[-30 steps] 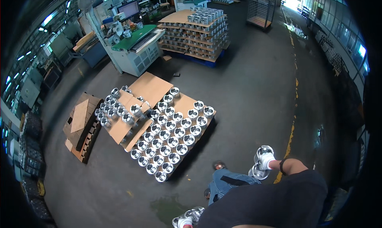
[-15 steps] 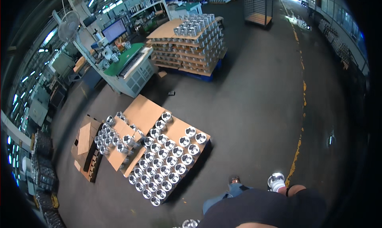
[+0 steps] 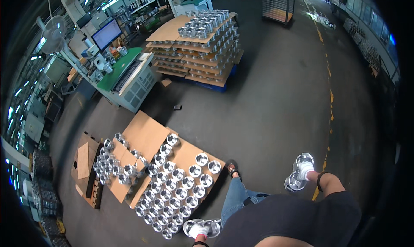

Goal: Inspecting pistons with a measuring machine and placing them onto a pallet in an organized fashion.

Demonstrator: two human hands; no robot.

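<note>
In a white glove, my right hand (image 3: 306, 170) is closed on two shiny metal pistons (image 3: 295, 182), held out over the floor at the right. My left hand (image 3: 199, 230), gloved too, grips two similar pistons (image 3: 212, 228) at the lower edge. It is beside the near corner of a low stack topped with a cardboard sheet (image 3: 185, 140). Rows of upright pistons (image 3: 174, 203) stand on that sheet, with bare cardboard towards its far side. The fingers are partly hidden by the metal parts.
More pistons (image 3: 108, 165) sit on a second cardboard piece at the left, beside a brown carton (image 3: 84, 161). Farther off are a tall layered stack (image 3: 194, 70) on a blue pallet, a green-topped workbench (image 3: 129, 59) and a wire cage cart (image 3: 278, 7). My foot (image 3: 232, 166) is by the stack.
My right hand has moved outward and forward, now plainly showing its two pistons. My left hand has come into view with its pistons. The view has shifted, and my foot is now nearer the stack.
</note>
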